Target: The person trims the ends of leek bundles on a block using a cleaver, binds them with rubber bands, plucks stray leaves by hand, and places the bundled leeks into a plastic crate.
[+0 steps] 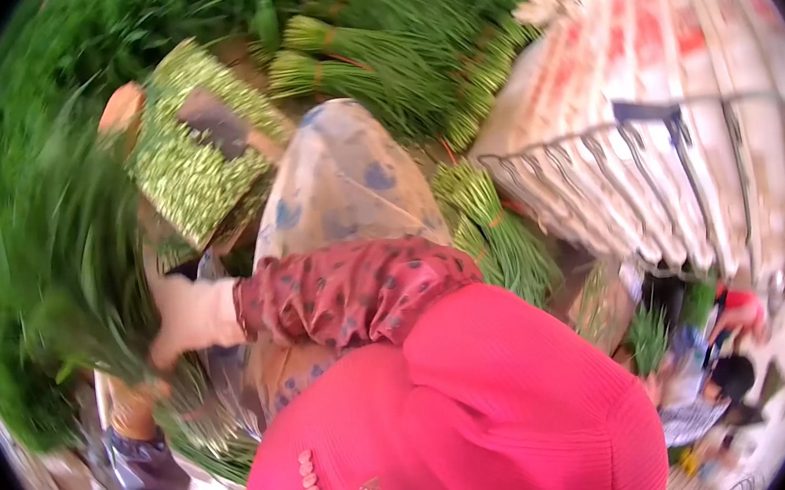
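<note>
My right hand (191, 314), in a pale glove below a red spotted sleeve cover, reaches left across my lap. It closes on a loose bunch of long green chives (93, 267), blurred by motion. My left hand (137, 406), in a tan glove with a dark blue sleeve, is at the lower end of the same bunch, its fingers partly hidden and smeared. Pale stem ends of more chives (216, 431) lie right beside it. Beyond my hands is a squared block of packed cut stems (181, 186), with a dark flat blade-like tool (215, 125) on it.
Banded chive bundles (364, 66) are piled ahead, and another bundle (490, 220) lies right of my covered knee (348, 183). Loose greens (8, 276) heap at left. A large white sack in a wire frame (647, 113) stands at right. Other people (712, 374) sit at lower right.
</note>
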